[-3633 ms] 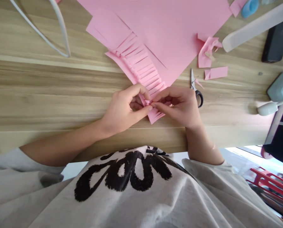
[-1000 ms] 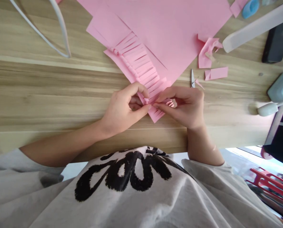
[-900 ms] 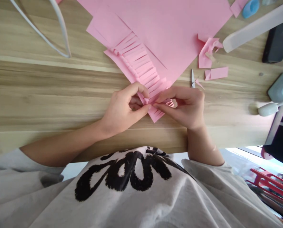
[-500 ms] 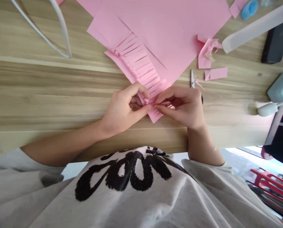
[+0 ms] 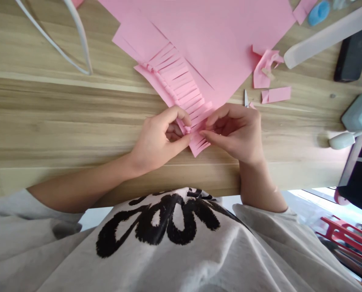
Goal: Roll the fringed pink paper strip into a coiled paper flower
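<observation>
A pink fringed paper strip (image 5: 185, 87) lies slantwise over larger pink paper, with many narrow cuts across it. Along its left edge several strands are curled into small rolls. My left hand (image 5: 156, 138) pinches the strip near its lower end, with a small curled strand between thumb and forefinger. On the other side of that end is my right hand (image 5: 237, 132). Its thumb tip rests at the fringe and its forefinger stands a little apart from the thumb, with nothing visible between them. The other right fingers are bent into the palm and partly hidden.
A large pink sheet (image 5: 229, 40) spreads at the back. Scissors (image 5: 246, 98), partly hidden by my right hand, lie near pink scraps (image 5: 276, 94). To the right are a pale flat bar (image 5: 326, 36), a black object (image 5: 354, 54) and a blue cap (image 5: 319, 13). A white cable (image 5: 82, 36) loops at left.
My right thumb and forefinger have parted from their pinch, and the hand has shifted slightly up and right, covering more of the scissors. My left hand keeps its place on the strip.
</observation>
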Demonstrator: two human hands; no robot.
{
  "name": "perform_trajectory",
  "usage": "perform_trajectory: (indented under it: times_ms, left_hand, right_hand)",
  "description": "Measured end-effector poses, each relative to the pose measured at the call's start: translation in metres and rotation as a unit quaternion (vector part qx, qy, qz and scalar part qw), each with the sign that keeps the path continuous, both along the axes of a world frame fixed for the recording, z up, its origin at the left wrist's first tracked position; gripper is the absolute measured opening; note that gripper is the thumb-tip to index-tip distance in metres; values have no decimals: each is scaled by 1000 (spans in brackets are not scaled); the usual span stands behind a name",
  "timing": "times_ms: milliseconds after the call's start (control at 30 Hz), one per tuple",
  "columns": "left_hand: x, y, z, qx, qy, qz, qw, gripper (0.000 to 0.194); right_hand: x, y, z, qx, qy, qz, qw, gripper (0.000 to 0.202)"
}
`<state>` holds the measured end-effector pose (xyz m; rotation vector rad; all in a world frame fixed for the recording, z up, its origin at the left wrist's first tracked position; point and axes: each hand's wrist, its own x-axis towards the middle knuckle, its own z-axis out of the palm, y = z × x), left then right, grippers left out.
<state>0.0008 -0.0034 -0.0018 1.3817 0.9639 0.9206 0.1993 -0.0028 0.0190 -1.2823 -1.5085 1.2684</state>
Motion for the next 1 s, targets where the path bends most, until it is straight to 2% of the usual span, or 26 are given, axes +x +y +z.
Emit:
perform_trajectory:
  times_ms: [233, 367, 467, 633, 1000]
  left_hand:
    - [-1, 0, -1, -5, 3, -5, 1000, 18]
    - [-1, 0, 0, -2, 4, -9, 1000, 18]
    - [-1, 0, 0, -1, 7, -6, 1000, 19]
    - [0, 0, -1, -2, 4, -4, 1000, 19]
    - [0, 0, 0, -6, 8, -3, 1000, 20]
  right_hand:
    - [0, 0, 5, 11, 6, 55, 998, 13]
    - [2, 2, 6, 14, 13, 80, 997, 18]
    - [2, 2, 6, 18, 8, 84, 996, 20]
    - [3, 2, 5, 9, -12, 91, 996, 7]
    - [3, 2, 6, -25, -26, 94, 995, 6]
